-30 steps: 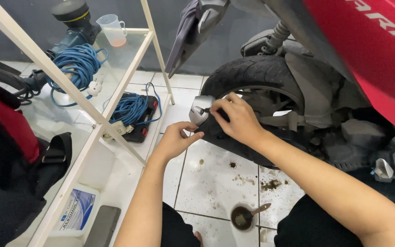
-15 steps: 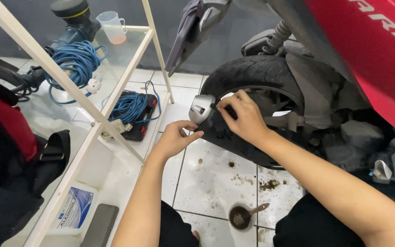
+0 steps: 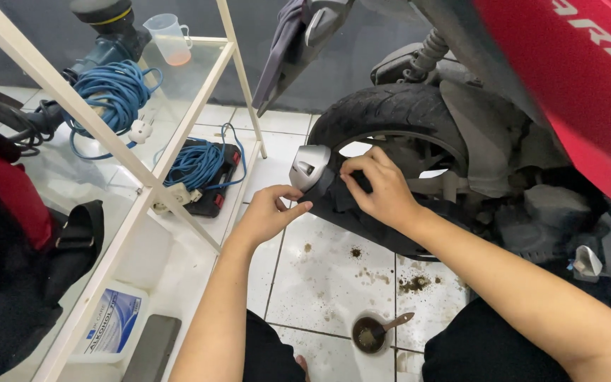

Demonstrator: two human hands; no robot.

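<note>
Pinching black cloth [image 3: 335, 192] against silver-capped black exhaust pipe [image 3: 310, 167]: right hand [image 3: 382, 189], fingers closed; left hand [image 3: 269, 212] half-curled, holding nothing.

White tiled floor [image 3: 334, 272] carries dirt crumbs [image 3: 413, 284] and a small bowl [image 3: 369, 334] with spoon.

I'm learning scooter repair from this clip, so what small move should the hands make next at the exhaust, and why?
Probably bring the left hand up to steady the silver exhaust tip. The right hand already presses a dark cloth on the black exhaust beside the rear tyre, while the left hand hangs just below, touching nothing.
</note>
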